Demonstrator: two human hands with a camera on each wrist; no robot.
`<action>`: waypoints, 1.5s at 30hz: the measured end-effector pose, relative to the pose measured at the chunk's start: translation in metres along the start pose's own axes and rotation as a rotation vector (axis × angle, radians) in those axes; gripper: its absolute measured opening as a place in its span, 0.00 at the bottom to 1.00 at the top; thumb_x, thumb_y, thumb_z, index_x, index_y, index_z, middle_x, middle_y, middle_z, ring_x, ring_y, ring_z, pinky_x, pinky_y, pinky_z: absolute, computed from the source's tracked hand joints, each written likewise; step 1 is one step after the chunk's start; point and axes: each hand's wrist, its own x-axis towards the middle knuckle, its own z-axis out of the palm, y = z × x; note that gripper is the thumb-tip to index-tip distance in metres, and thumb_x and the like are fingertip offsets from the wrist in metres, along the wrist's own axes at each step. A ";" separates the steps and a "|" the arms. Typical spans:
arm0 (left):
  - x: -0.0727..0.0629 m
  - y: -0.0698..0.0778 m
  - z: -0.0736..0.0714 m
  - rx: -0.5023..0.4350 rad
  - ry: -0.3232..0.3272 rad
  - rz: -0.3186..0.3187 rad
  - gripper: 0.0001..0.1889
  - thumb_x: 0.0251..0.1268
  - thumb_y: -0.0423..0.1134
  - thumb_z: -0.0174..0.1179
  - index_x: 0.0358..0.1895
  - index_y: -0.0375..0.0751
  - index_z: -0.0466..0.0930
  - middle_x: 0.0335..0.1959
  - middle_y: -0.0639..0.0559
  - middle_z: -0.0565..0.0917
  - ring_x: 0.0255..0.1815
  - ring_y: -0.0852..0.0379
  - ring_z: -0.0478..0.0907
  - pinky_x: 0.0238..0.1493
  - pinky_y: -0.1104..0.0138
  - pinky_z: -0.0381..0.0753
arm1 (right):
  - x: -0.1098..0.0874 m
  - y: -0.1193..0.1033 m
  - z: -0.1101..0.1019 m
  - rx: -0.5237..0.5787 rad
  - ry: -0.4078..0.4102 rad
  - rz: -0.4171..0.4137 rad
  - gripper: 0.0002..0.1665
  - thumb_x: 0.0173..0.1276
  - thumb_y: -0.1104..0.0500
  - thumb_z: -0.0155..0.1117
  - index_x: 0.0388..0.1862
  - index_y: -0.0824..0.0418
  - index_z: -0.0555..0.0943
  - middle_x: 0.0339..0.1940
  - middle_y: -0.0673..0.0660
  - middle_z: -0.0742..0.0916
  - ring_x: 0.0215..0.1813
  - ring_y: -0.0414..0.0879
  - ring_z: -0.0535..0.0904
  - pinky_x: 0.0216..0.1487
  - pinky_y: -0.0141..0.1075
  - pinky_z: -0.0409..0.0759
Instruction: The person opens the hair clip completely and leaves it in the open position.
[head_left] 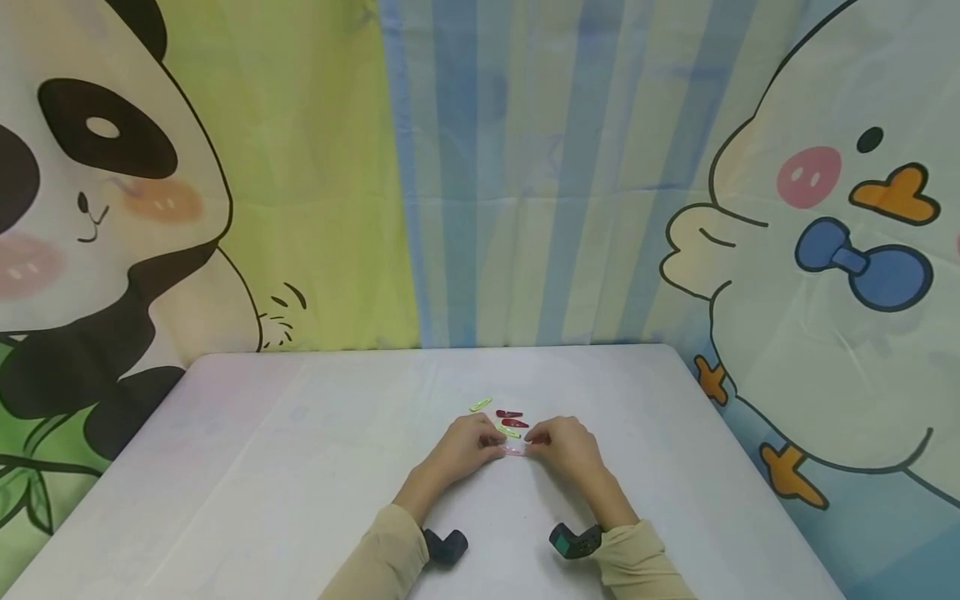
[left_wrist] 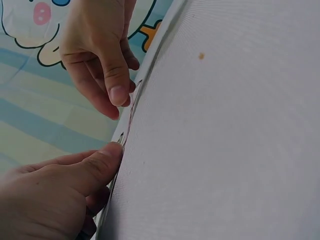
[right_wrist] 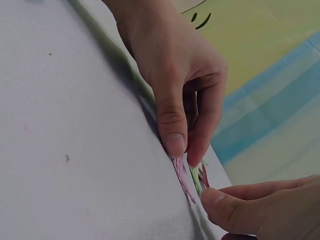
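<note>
Small snap hair clips lie on a white table. In the head view my left hand is at the near left of the group, its thumb and fingers on the end of a pink hair clip. Facing it, my right hand has thumb and fingertips close together by the clip's other end; whether they pinch anything is hidden. Just beyond the fingers lies a yellow-green clip. Farther back are two red clips, one nearer and one farther, and another yellow-green clip.
A striped curtain hangs behind the table's far edge, with a printed panda on the left and a printed white bird on the right. Dark wrist cameras sit on both forearms, the left one and the right one.
</note>
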 end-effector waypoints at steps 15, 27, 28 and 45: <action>-0.001 -0.002 0.004 -0.034 0.015 -0.041 0.07 0.56 0.45 0.68 0.38 0.51 0.87 0.33 0.64 0.80 0.34 0.69 0.74 0.38 0.73 0.74 | -0.005 -0.008 0.003 -0.072 0.005 -0.042 0.05 0.52 0.51 0.74 0.30 0.46 0.88 0.27 0.44 0.86 0.31 0.38 0.76 0.30 0.36 0.73; -0.004 -0.005 0.005 -0.032 0.058 -0.013 0.07 0.57 0.46 0.67 0.37 0.52 0.88 0.33 0.63 0.85 0.35 0.70 0.78 0.41 0.71 0.77 | -0.004 -0.007 0.003 -0.062 -0.004 -0.044 0.04 0.54 0.50 0.73 0.30 0.45 0.88 0.30 0.43 0.88 0.36 0.39 0.79 0.35 0.39 0.75; -0.005 -0.005 0.005 -0.035 0.066 -0.016 0.07 0.57 0.46 0.67 0.37 0.52 0.88 0.33 0.63 0.85 0.36 0.69 0.78 0.42 0.70 0.78 | -0.004 -0.007 0.003 -0.057 -0.005 -0.045 0.04 0.55 0.50 0.73 0.31 0.45 0.88 0.31 0.44 0.88 0.36 0.40 0.80 0.36 0.39 0.76; -0.008 -0.005 0.004 -0.142 0.221 -0.011 0.06 0.56 0.43 0.68 0.36 0.51 0.88 0.34 0.60 0.88 0.30 0.69 0.76 0.33 0.74 0.76 | -0.002 -0.007 0.007 0.167 0.072 0.026 0.03 0.55 0.56 0.73 0.31 0.50 0.88 0.28 0.45 0.88 0.33 0.38 0.79 0.37 0.37 0.76</action>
